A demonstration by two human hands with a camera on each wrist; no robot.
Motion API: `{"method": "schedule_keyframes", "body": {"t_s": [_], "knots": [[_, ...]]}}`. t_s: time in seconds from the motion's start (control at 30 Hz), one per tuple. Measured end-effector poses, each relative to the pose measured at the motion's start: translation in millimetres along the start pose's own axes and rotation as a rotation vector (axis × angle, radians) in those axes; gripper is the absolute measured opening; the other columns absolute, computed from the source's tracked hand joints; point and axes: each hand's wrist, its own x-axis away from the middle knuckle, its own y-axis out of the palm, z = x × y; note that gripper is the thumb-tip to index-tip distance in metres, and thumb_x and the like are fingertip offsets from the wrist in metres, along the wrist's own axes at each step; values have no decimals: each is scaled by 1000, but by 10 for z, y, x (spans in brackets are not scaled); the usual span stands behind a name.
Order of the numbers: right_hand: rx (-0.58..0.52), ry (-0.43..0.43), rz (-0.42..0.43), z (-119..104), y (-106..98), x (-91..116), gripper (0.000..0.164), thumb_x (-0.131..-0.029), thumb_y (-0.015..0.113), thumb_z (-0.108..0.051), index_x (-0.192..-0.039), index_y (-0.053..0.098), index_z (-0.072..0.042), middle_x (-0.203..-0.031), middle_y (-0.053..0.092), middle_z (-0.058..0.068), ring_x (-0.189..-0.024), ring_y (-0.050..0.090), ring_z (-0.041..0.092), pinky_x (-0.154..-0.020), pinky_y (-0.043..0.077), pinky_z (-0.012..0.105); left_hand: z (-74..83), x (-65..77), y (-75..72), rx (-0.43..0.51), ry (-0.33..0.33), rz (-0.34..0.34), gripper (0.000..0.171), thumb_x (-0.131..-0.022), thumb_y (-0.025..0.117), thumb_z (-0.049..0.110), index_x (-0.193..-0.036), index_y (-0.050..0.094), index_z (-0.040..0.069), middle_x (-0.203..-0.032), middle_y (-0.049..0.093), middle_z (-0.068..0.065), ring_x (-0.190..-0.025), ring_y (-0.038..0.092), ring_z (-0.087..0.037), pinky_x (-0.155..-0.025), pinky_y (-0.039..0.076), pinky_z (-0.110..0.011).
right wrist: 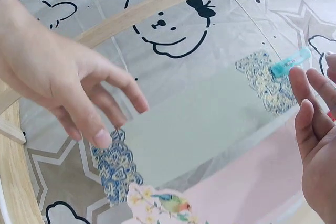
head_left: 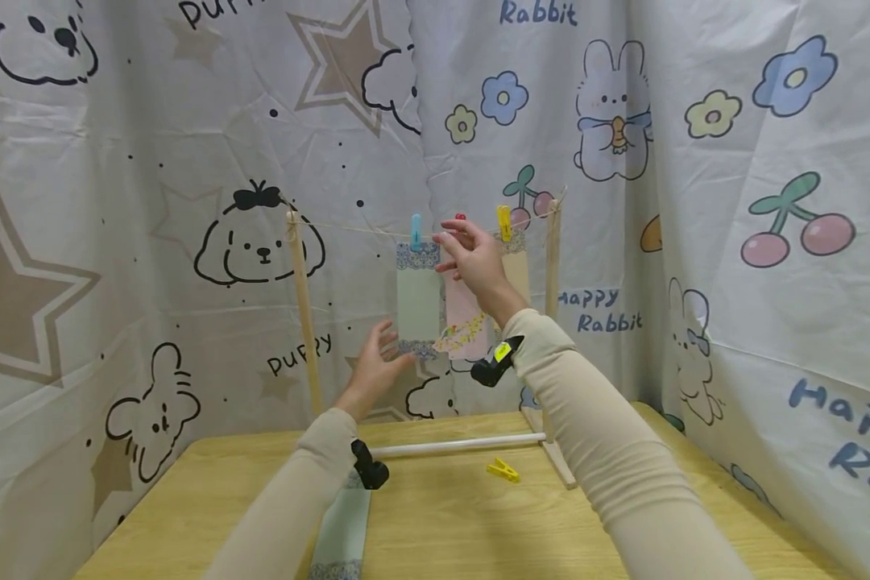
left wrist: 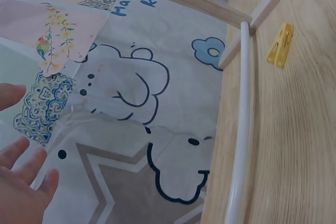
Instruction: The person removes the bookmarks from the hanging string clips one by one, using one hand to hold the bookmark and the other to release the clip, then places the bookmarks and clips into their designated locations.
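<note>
A pale green paper strip (head_left: pixel 418 304) with blue patterned ends hangs from a string, held by a turquoise clothespin (head_left: pixel 416 232). Beside it hangs a pink strip (head_left: pixel 464 302) with yellow flowers and a bird, under a red clothespin (head_left: pixel 460 217). A yellow clothespin (head_left: pixel 504 223) holds a cream strip (head_left: pixel 516 270), partly covered by the right arm. My left hand (head_left: pixel 377 362) is at the green strip's lower end, its fingers spread and gripping nothing. Just right of the turquoise clothespin, my right hand (head_left: pixel 478 262) is raised with loose fingers, in front of the pink strip's top.
Two wooden posts, left (head_left: pixel 304 314) and right (head_left: pixel 553 266), carry the string. A white rod (head_left: pixel 457 445) runs low between them. On the wooden table (head_left: pixel 435 532) lie a loose yellow clothespin (head_left: pixel 503 470) and another green strip (head_left: pixel 343 524). A printed curtain (head_left: pixel 362 161) stands behind.
</note>
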Motion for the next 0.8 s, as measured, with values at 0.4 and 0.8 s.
{"method": "schedule_keyframes", "body": {"t_s": [0.4, 0.8], "knots": [[157, 45, -113, -117, 159, -205, 50, -109, 57, -29, -156, 45, -17, -149, 53, 5, -85, 74, 23, -66, 58, 27, -54, -97, 149, 68, -7, 107, 66, -99, 74, 23, -153, 41, 4, -152, 44, -26, -139, 44, -43, -112, 42, -57], [236, 173, -205, -215, 216, -328, 53, -111, 51, -24, -161, 35, -13, -145, 55, 15, -78, 72, 20, -62, 57, 24, -117, -128, 262, 181, 52, 124, 4, -104, 62, 4, -104, 60, 0, -102, 62, -12, -86, 61, -18, -74, 62, -36]]}}
